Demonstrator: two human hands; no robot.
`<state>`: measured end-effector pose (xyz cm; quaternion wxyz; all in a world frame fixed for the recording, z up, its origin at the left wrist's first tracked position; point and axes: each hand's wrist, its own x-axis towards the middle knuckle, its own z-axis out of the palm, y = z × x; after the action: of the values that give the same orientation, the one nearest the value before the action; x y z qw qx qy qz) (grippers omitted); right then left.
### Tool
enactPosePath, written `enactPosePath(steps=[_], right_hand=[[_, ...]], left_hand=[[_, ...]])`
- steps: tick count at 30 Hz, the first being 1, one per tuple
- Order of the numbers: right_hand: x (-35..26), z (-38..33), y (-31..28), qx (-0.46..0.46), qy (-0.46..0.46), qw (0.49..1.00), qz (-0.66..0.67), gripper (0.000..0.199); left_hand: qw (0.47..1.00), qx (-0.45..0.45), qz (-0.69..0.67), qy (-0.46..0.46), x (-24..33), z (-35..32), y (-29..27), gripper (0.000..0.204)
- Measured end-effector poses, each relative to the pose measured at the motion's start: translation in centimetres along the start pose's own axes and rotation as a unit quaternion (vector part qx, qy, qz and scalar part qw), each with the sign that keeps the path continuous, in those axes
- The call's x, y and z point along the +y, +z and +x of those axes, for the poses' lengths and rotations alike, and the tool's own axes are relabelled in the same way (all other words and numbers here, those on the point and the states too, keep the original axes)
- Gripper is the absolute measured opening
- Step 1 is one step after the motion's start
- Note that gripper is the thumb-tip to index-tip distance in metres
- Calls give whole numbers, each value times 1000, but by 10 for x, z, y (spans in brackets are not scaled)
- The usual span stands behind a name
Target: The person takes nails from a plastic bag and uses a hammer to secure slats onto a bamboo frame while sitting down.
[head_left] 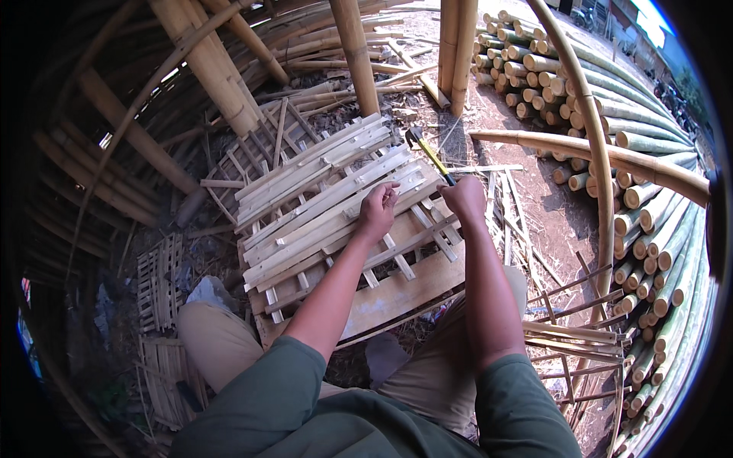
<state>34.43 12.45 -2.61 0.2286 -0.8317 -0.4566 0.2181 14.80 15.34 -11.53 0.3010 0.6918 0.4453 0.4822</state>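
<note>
My right hand point(466, 198) is wrapped round the lower end of a hammer point(434, 157) with a yellow and black handle. The hammer's dark head is raised over the far right corner of a slatted bamboo panel point(311, 204). Closer to the middle, my left hand point(377, 209) rests at the panel's right part with its fingers drawn together. Whatever those fingers may pinch is too small to make out. Long pale strips lie side by side across shorter crosspieces. Under the panel is a flat wooden board point(397, 295), in front of my knees.
Bamboo posts point(353, 53) stand beyond the panel. Stacked cut bamboo poles point(649, 206) fill the right side, and a thick bamboo rail point(595, 156) crosses before them. Loose strips point(513, 221) lie right of the board. Smaller slatted pieces point(159, 281) lie at the left.
</note>
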Motion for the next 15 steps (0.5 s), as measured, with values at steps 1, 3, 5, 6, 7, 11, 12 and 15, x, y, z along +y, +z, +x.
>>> enactPosePath(steps=[1,3,5,6,7,11,12,15], right_hand=[[2,1,4,-3,-8,1000,1,44],[5,5,11,-9,-17,1000,16,44],[4,7,23,-3,-21,1000,21,45],[4,8,28,3,-23,999,27,46],[1,6,31,2,-23,999,27,46],[-11,-13,42,81,-1,997,-19,61],[-9,-12,50,83,-29,995,-42,62],[-3,-5,58,62,-28,995,-78,69]], left_hand=[[999,-2,7,34,1,0,0,7],[998,-5,12,69,3,2,-1,8],[998,-7,7,60,4,1,-4,10],[998,-8,6,60,5,1,-4,10],[1000,-14,-2,25,5,1,-4,11],[1000,-26,5,-10,2,1,-7,13],[1000,-28,5,-10,0,2,-7,13],[999,-25,-33,-20,-2,3,-3,14]])
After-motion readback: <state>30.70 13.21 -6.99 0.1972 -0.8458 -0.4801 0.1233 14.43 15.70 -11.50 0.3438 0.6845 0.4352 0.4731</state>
